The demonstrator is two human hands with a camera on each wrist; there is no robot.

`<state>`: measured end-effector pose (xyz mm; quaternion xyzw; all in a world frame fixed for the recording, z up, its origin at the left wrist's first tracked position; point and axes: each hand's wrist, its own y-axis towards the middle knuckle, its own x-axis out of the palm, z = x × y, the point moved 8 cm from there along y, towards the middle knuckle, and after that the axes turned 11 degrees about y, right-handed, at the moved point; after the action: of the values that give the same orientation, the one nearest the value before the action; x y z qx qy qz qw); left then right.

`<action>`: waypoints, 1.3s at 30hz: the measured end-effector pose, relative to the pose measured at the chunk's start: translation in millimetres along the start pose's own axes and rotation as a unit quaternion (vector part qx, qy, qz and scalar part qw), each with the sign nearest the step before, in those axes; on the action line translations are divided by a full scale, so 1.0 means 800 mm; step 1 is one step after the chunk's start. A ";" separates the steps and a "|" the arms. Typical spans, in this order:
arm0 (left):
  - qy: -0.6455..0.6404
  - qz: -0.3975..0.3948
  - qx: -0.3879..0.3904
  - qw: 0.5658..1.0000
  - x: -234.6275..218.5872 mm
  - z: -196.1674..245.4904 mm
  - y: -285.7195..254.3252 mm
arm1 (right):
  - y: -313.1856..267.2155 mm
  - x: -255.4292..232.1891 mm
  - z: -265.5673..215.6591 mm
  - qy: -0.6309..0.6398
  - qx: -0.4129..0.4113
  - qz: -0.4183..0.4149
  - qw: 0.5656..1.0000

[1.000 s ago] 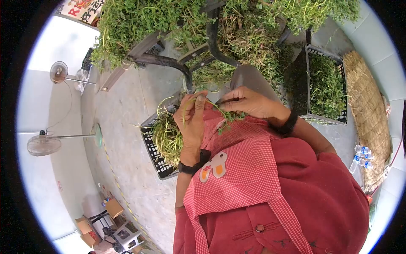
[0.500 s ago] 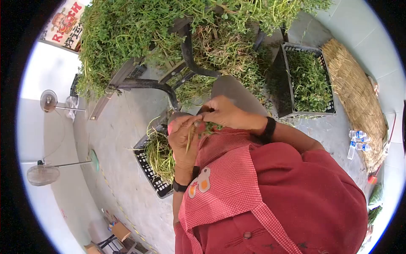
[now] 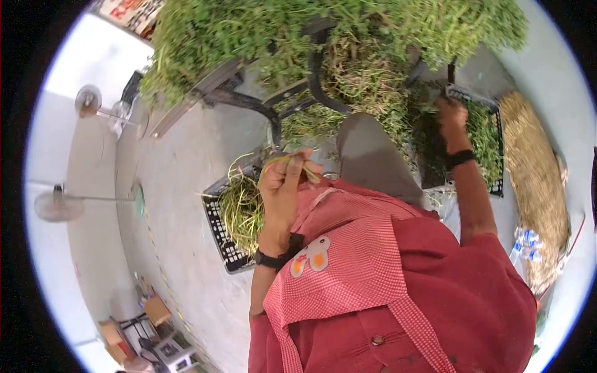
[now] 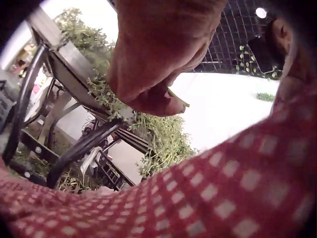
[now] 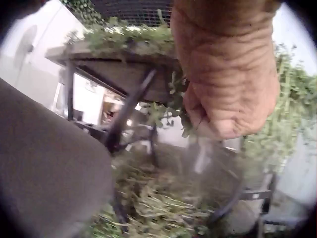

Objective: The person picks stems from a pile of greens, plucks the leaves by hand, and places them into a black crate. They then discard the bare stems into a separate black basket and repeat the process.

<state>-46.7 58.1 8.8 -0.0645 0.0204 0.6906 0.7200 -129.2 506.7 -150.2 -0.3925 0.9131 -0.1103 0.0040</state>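
In the head view the left hand point(image 3: 281, 193) is in front of the apron, pinching thin green stems point(image 3: 311, 176) between thumb and fingers. The left wrist view shows that hand point(image 4: 158, 54) with a short stem end point(image 4: 178, 97) poking out by the thumb. Stretched out to the right, the right hand point(image 3: 453, 121) is above the near side of a black crate point(image 3: 500, 146) of greens. Its fingers are curled round a leafy sprig point(image 5: 176, 94) in the right wrist view, where the hand point(image 5: 228, 74) hides part of the sprig.
Leafy greens point(image 3: 236, 43) are heaped on a table with dark curved legs point(image 3: 318, 78); more plants point(image 3: 367, 74) lie beneath. A black crate point(image 3: 217, 233) with pale stems point(image 3: 239, 211) stands at the left. A rolled straw mat point(image 3: 535, 180) and bottles point(image 3: 528, 245) are at the right.
The right hand has left the left hand and moved out to the right crate with a leafy sprig. The left hand stays in front of the apron, holding stems.
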 end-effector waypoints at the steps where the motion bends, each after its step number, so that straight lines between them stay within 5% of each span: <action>1: -0.049 -0.018 0.004 0.999 0.002 -0.002 0.003 | 0.034 -0.036 -0.025 -0.159 -0.111 0.030 0.980; 2: -0.098 -0.040 0.008 0.994 0.005 -0.004 0.005 | 0.067 -0.079 -0.008 -0.061 -0.011 0.077 0.995; 3: -0.101 -0.035 0.009 0.994 0.001 -0.007 0.007 | 0.093 -0.087 0.008 -0.063 -0.014 0.072 0.995; 5: -0.219 -0.060 -0.016 0.974 0.001 -0.015 0.010 | 0.127 -0.188 0.030 -0.195 -0.120 0.122 0.966; 7: -0.221 -0.065 -0.018 0.973 -0.005 -0.019 0.015 | 0.192 -0.224 0.034 -0.319 -0.222 0.168 0.906; 8: -0.220 -0.072 -0.021 0.973 -0.007 -0.021 0.016 | 0.192 -0.217 0.042 -0.319 -0.225 0.165 0.906; 12: -0.158 0.009 -0.070 0.985 -0.034 -0.046 0.024 | 0.142 -0.132 0.111 -0.225 0.064 -0.127 0.964; 13: -0.150 0.052 -0.054 0.986 -0.046 -0.046 0.023 | 0.091 -0.093 0.095 0.007 0.094 -0.076 0.993; 15: -0.189 0.106 -0.065 0.974 -0.074 -0.048 0.019 | 0.006 -0.023 0.031 0.118 0.058 -0.068 0.989; 17: -0.201 0.095 -0.169 0.960 -0.148 -0.133 0.027 | -0.010 0.017 0.005 0.057 0.063 -0.099 0.991; 19: -0.182 0.117 -0.155 0.964 -0.219 -0.171 0.027 | -0.021 0.045 -0.034 0.063 0.036 -0.145 0.987; 21: -0.130 0.198 -0.094 0.967 -0.338 -0.271 0.035 | -0.030 0.066 -0.068 0.048 -0.003 -0.188 0.981; 22: 0.205 0.203 -0.047 0.956 -0.326 -0.209 0.019 | -0.029 0.070 -0.079 0.050 -0.009 -0.185 0.982; 23: 0.516 0.190 0.007 0.836 -0.294 -0.142 0.000 | -0.028 0.075 -0.095 0.061 -0.033 -0.192 0.979; 24: 0.513 0.191 0.011 0.837 -0.304 -0.156 0.000 | -0.033 0.084 -0.116 0.072 -0.057 -0.201 0.975; 25: 0.205 0.221 -0.025 0.953 -0.335 -0.200 -0.008 | -0.036 0.087 -0.133 0.069 -0.062 -0.190 0.977; 26: -0.124 0.224 -0.059 0.965 -0.345 -0.245 -0.004 | -0.030 0.089 -0.146 0.071 -0.067 -0.189 0.977; 27: -0.229 0.308 -0.139 0.913 -0.351 -0.282 -0.002 | -0.025 0.099 -0.165 0.039 -0.107 -0.227 0.967; 28: -0.218 0.276 -0.186 0.917 -0.351 -0.308 0.007 | -0.024 0.108 -0.182 0.006 -0.145 -0.263 0.954; 30: 0.011 0.268 -0.220 0.938 -0.305 -0.276 0.011 | -0.030 0.127 -0.220 0.025 -0.146 -0.251 0.957; 31: 0.007 0.269 -0.216 0.939 -0.272 -0.254 0.012 | -0.034 0.135 -0.244 0.040 -0.164 -0.231 0.958; 33: 0.071 0.189 -0.186 0.961 -0.207 -0.215 0.022 | -0.029 0.153 -0.275 0.046 -0.173 -0.204 0.962; 35: 0.157 0.106 -0.095 0.977 -0.176 -0.248 0.047 | -0.016 0.176 -0.302 0.022 -0.228 -0.209 0.951; 37: 0.429 -0.015 -0.009 0.903 -0.137 -0.280 0.059 | -0.011 0.202 -0.326 -0.017 -0.269 -0.221 0.937; 39: 0.496 -0.028 -0.032 0.867 -0.094 -0.200 0.041 | -0.014 0.224 -0.342 -0.019 -0.260 -0.209 0.943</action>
<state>-73.2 -34.5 -142.7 -0.4221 0.3510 0.5477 0.6314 -270.8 424.7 133.4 -0.5640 0.8072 0.1396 -0.1038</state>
